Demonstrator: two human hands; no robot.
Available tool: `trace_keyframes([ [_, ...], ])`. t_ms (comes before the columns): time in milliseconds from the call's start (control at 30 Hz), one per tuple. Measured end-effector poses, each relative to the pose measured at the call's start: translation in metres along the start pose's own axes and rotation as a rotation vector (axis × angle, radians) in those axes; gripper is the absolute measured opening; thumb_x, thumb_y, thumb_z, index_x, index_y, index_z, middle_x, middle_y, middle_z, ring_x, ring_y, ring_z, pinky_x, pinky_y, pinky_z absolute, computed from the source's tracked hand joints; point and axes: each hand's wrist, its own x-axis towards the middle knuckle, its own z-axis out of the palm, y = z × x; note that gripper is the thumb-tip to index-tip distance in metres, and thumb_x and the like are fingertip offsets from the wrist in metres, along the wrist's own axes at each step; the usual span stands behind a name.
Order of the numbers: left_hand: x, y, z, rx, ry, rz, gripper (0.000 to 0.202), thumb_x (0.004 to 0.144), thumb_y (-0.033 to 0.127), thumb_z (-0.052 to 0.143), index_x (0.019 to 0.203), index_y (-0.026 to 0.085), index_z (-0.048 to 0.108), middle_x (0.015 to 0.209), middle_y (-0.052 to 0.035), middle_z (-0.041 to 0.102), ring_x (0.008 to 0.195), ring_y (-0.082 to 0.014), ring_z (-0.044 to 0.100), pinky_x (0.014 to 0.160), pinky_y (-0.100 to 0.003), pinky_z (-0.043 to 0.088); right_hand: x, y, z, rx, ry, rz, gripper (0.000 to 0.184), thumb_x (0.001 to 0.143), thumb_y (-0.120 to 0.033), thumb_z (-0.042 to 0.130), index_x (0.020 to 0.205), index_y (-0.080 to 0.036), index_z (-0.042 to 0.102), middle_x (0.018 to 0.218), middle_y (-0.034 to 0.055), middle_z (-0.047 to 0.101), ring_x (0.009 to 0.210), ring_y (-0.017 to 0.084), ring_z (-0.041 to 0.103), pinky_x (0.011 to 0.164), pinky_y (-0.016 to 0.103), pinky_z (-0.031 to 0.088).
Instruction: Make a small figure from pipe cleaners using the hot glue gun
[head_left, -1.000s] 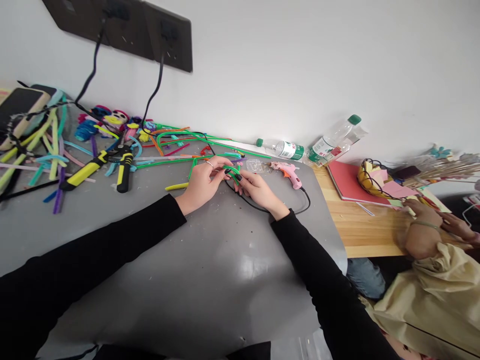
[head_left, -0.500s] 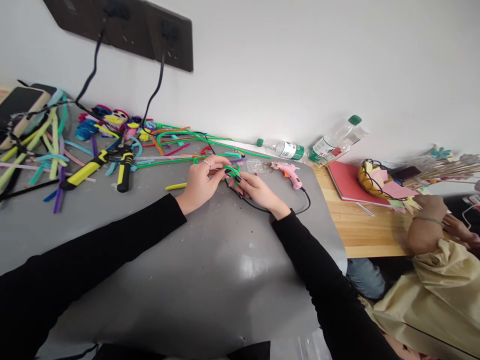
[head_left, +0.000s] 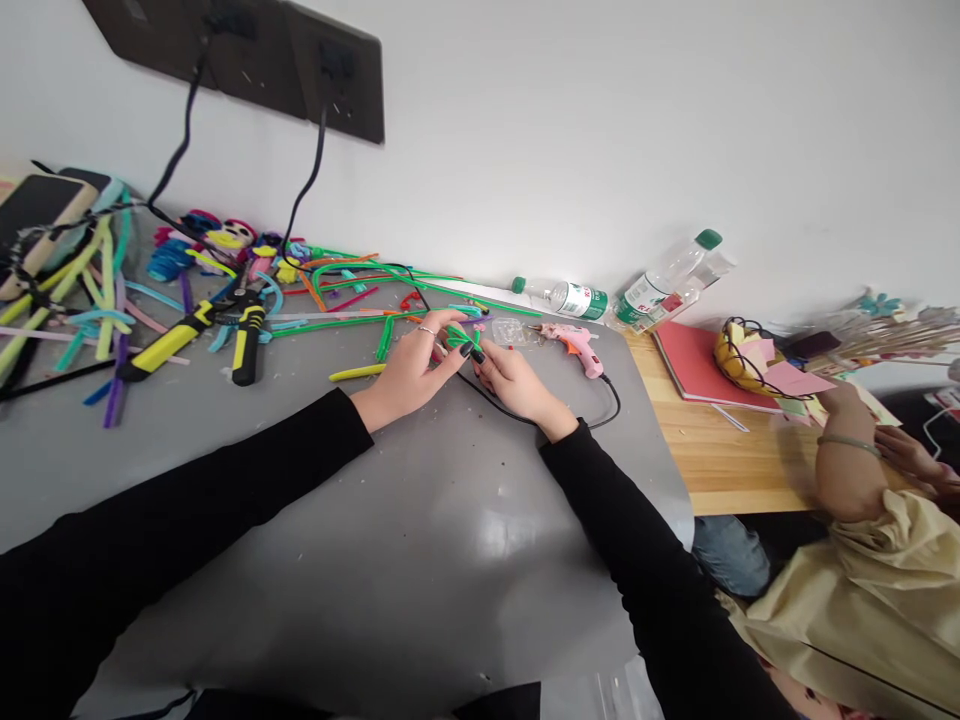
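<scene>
Both hands meet above the grey table [head_left: 420, 560], pinching a bent green pipe cleaner [head_left: 459, 336] between them. My left hand [head_left: 409, 370] has its thumb and fingers closed on it from the left. My right hand [head_left: 517, 380] grips it from the other side, thumb tip close to the left thumb. Fingers hide part of the green piece. Just left of my left hand stands another folded green pipe cleaner [head_left: 385, 340], and a yellow pipe cleaner [head_left: 357, 372] lies near the wrist. A pink glue gun [head_left: 574, 345] rests beyond my right hand.
Yellow-and-black pliers [head_left: 169, 343] and many coloured pipe cleaners [head_left: 112, 320] cover the left side, near small plush-like figures [head_left: 225, 240]. Plastic bottles [head_left: 645, 295] lean by the wall. A black cord [head_left: 510, 410] loops behind my hands. At right, a co-worker's arm [head_left: 847, 455] reaches over a wooden table [head_left: 720, 460].
My fingers have shifted around the green pipe cleaner, and the thumbs are now closer together. The folded green piece beside my left hand shows more fully. The co-worker's hand has moved slightly.
</scene>
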Motion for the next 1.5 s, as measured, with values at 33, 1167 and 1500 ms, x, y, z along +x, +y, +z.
trace_keyframes([
  [33, 0.0, -0.001, 0.0, 0.022, 0.007, -0.014, 0.038, 0.097, 0.036, 0.06, 0.132, 0.022, 0.057, 0.112, -0.0085, 0.072, 0.088, -0.0206, 0.069, 0.076, -0.032, 0.058, 0.0, -0.001, 0.0, -0.03, 0.002, -0.019, 0.031, 0.107, -0.045, 0.039, 0.083, -0.025, 0.042, 0.068, -0.0013, 0.051, 0.064, 0.017, 0.048, 0.066, 0.031, 0.04],
  [1167, 0.014, 0.004, -0.008, -0.787, -0.002, -0.41, 0.037, 0.073, 0.032, 0.088, 0.101, 0.018, 0.068, 0.07, 0.001, 0.064, 0.06, -0.0125, 0.06, 0.047, -0.021, 0.038, 0.0, 0.001, -0.006, -0.05, 0.016, -0.071, 0.04, 0.108, -0.051, 0.042, 0.081, -0.022, 0.046, 0.061, -0.0044, 0.043, 0.061, 0.012, 0.038, 0.062, 0.026, 0.033],
  [1500, 0.015, 0.002, -0.011, -1.137, -0.103, -0.506, 0.031, 0.075, 0.015, 0.088, 0.101, 0.015, 0.072, 0.079, -0.0009, 0.068, 0.06, -0.0092, 0.06, 0.049, -0.02, 0.042, 0.001, 0.001, -0.006, 0.061, 0.022, -0.039, 0.054, 0.104, -0.068, 0.043, 0.078, -0.021, 0.047, 0.063, -0.0031, 0.045, 0.059, 0.011, 0.039, 0.057, 0.025, 0.033],
])
